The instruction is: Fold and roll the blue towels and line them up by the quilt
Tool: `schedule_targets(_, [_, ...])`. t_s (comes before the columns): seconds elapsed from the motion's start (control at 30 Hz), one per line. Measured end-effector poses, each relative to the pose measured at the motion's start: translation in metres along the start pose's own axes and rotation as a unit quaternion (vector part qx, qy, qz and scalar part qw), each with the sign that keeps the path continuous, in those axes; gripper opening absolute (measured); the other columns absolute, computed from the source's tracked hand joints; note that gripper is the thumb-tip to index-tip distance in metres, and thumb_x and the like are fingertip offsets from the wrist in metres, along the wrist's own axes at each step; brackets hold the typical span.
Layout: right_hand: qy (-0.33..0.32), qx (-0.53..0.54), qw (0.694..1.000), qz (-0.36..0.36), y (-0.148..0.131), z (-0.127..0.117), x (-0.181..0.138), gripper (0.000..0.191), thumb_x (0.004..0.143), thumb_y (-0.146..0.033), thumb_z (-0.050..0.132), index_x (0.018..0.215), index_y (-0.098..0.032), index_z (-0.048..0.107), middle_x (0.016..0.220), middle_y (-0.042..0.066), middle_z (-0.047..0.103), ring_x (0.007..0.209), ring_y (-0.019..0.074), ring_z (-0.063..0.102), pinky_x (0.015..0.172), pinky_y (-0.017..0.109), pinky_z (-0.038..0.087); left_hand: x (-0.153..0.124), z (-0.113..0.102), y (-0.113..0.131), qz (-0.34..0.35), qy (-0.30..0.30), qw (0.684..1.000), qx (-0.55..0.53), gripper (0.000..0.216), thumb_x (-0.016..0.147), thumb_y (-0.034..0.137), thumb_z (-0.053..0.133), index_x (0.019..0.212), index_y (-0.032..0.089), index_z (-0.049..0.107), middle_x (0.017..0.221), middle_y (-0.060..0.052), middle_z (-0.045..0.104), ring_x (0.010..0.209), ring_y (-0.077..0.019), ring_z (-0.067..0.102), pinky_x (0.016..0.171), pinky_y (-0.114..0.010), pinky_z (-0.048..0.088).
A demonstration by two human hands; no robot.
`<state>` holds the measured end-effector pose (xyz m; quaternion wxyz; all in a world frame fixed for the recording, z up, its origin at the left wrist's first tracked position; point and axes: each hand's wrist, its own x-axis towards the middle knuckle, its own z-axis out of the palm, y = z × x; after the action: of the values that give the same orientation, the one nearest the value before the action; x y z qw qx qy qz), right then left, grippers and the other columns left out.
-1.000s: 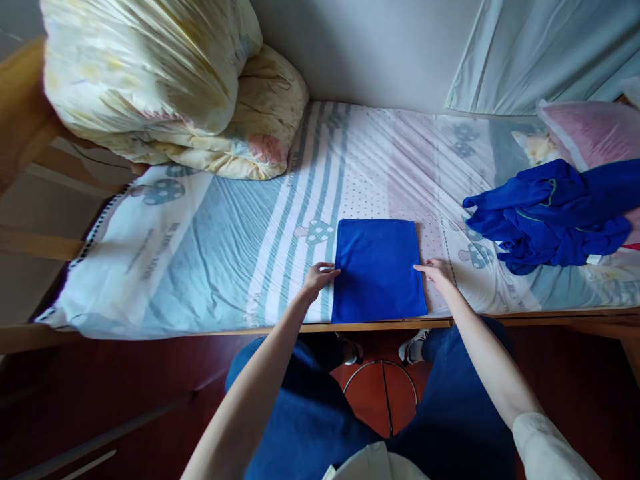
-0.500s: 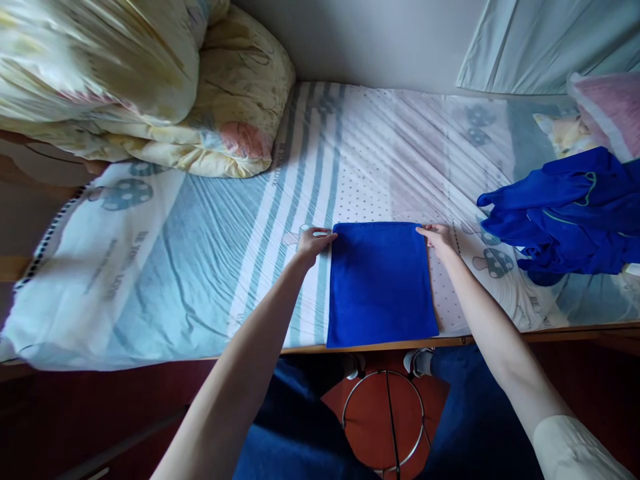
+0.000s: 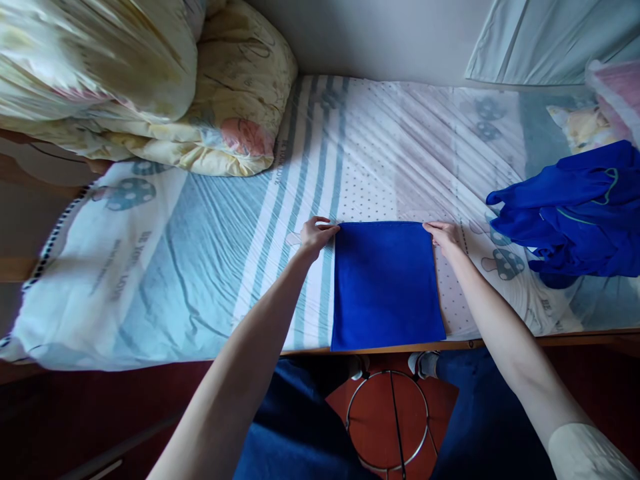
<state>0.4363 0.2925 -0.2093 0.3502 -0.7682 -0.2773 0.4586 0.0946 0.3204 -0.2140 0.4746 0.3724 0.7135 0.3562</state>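
Observation:
A flat, square piece of blue cloth (image 3: 387, 287) lies on the bed, its lower edge at the bed's front edge. My left hand (image 3: 319, 237) pinches its far left corner between thumb and fingers. At the far right corner, my right hand (image 3: 442, 237) holds the fabric in the same kind of pinch. The cloth's far edge runs straight between both hands and shows a stitched hem. To the right is a crumpled heap of blue clothing (image 3: 590, 217) with thin green trim, apart from my hands.
The bed (image 3: 210, 247) has a striped, mushroom-print sheet. A bulky yellow quilt (image 3: 245, 87) is piled at the back left. A pink pillow (image 3: 617, 97) lies at the far right, near a pale curtain (image 3: 560, 43). A round metal stool frame (image 3: 387, 420) stands between my legs.
The view has shifted slightly, so most things appear a little farther right. Both hands remain at the cloth's far corners; the left fingers look more curled.

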Motion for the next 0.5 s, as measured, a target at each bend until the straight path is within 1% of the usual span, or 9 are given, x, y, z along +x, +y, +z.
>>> schedule_targets(0.1, [0.011, -0.010, 1.000, -0.004, -0.004, 0.000, 0.001, 0.028, 0.074, -0.030, 0.088, 0.097, -0.014, 0.081, 0.066, 0.001, 0.071, 0.043, 0.0050, 0.045, 0.040, 0.018, 0.039, 0.003, -0.001, 0.006, -0.005, 0.009, 1.000, 0.001, 0.043, 0.055, 0.027, 0.085, 0.090, 0.018, 0.061, 0.079, -0.005, 0.073, 0.062, -0.0139, 0.061, 0.058, -0.024, 0.047])
schedule_targets(0.17, [0.022, -0.021, 1.000, -0.009, -0.005, 0.001, 0.002, 0.027, 0.075, -0.029, 0.087, 0.097, -0.014, 0.081, 0.068, 0.002, 0.072, 0.045, 0.0058, 0.048, 0.042, 0.018, 0.041, 0.006, -0.001, 0.010, -0.010, 0.016, 1.000, 0.009, 0.041, 0.058, 0.026, 0.082, 0.092, 0.018, 0.061, 0.081, -0.005, 0.073, 0.061, -0.0136, 0.062, 0.058, -0.025, 0.049])
schedule_targets(0.3, [0.034, -0.042, 0.998, -0.033, -0.002, 0.004, 0.008, 0.033, 0.076, -0.036, 0.085, 0.099, -0.013, 0.081, 0.079, 0.006, 0.077, 0.050, 0.0091, 0.056, 0.048, 0.022, 0.048, 0.010, 0.001, 0.013, -0.017, 0.035, 0.998, 0.039, 0.037, 0.064, 0.025, 0.079, 0.096, 0.018, 0.061, 0.087, -0.006, 0.075, 0.067, -0.0155, 0.066, 0.062, -0.027, 0.054])
schedule_targets(0.37, [0.031, -0.059, 0.996, -0.067, 0.002, 0.006, 0.012, 0.034, 0.078, -0.040, 0.082, 0.099, -0.013, 0.081, 0.086, 0.009, 0.079, 0.056, 0.0132, 0.064, 0.055, 0.026, 0.054, 0.011, 0.002, 0.011, -0.011, 0.032, 0.997, 0.072, 0.033, 0.068, 0.025, 0.077, 0.097, 0.019, 0.062, 0.088, -0.006, 0.076, 0.071, -0.0172, 0.069, 0.067, -0.029, 0.056])
schedule_targets(0.43, [0.028, -0.104, 0.987, -0.115, 0.005, 0.007, 0.015, 0.032, 0.080, -0.041, 0.079, 0.096, -0.013, 0.080, 0.090, 0.010, 0.080, 0.070, 0.0186, 0.071, 0.069, 0.031, 0.059, 0.011, 0.003, 0.010, 0.012, 0.015, 0.991, 0.131, 0.028, 0.070, 0.024, 0.075, 0.095, 0.019, 0.065, 0.088, -0.006, 0.076, 0.078, -0.0191, 0.071, 0.076, -0.032, 0.057])
schedule_targets(0.5, [0.031, -0.168, 0.971, -0.165, 0.009, 0.008, 0.018, 0.026, 0.081, -0.037, 0.077, 0.094, -0.015, 0.080, 0.094, 0.011, 0.080, 0.085, 0.0230, 0.075, 0.084, 0.035, 0.059, 0.012, 0.002, 0.009, 0.052, -0.009, 0.977, 0.206, 0.022, 0.070, 0.022, 0.074, 0.092, 0.019, 0.068, 0.089, -0.005, 0.077, 0.085, -0.0206, 0.072, 0.086, -0.033, 0.056])
